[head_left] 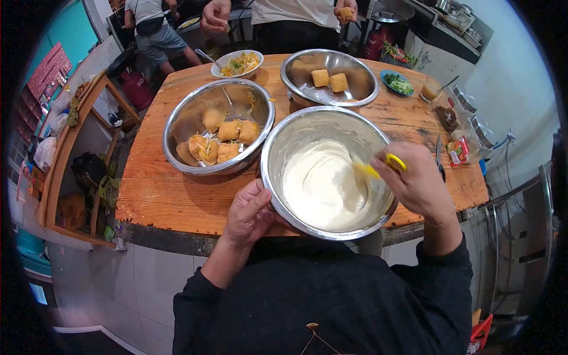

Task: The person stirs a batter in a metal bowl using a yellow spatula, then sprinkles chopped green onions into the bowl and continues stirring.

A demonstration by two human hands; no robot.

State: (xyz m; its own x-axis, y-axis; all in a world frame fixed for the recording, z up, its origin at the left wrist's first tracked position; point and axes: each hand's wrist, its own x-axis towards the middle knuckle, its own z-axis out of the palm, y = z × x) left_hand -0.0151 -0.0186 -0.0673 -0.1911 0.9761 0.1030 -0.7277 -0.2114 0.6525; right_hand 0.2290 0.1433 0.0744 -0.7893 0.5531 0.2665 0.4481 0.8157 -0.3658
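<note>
My left hand (248, 214) grips the near rim of the steel bowl (296, 133) of white batter (322, 186) at the table (177, 195) edge. My right hand (417, 183), closed on a yellow-handled utensil (378, 168), should stir slowly, scraping the wall.

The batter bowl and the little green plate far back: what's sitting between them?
In the head view, between the batter bowl and the green plate sits a steel bowl holding fried yellow blocks; beside it is bare wooden table.
</note>
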